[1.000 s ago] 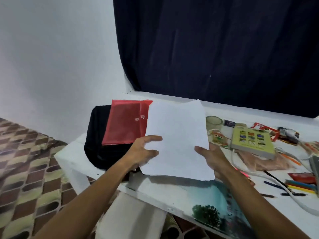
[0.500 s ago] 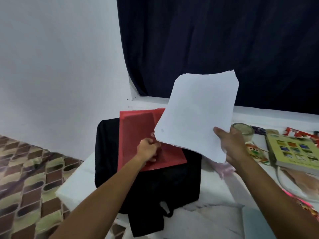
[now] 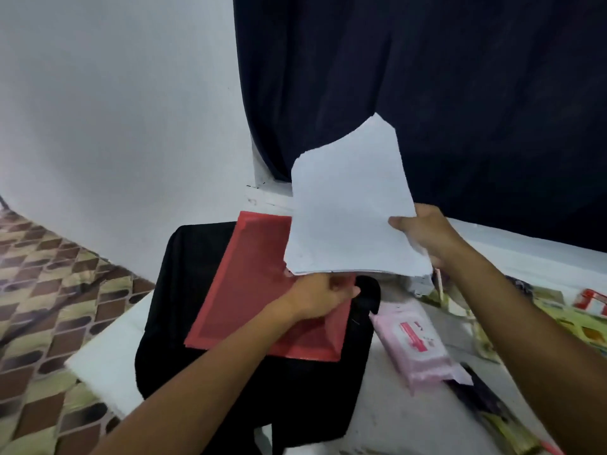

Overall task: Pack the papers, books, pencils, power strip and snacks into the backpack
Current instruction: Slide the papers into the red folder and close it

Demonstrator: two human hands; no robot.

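A person's right hand (image 3: pixel 423 236) grips a stack of white papers (image 3: pixel 351 205) by its right edge, thumb on top, holding it tilted in the air above a black backpack (image 3: pixel 203 290). The backpack lies flat on a white table (image 3: pixel 108 353). On it rests a red envelope folder (image 3: pixel 249 287). The left hand (image 3: pixel 320 295) pinches the folder's flap near its upper right corner, fingers curled on it, directly under the papers' lower edge. Just right of the backpack lies a pink wipes packet (image 3: pixel 417 346). Farther right, blurred snack packets (image 3: pixel 591 302) and other items crowd the table, partly hidden by the right forearm. A dark curtain (image 3: pixel 460 77) hangs behind.
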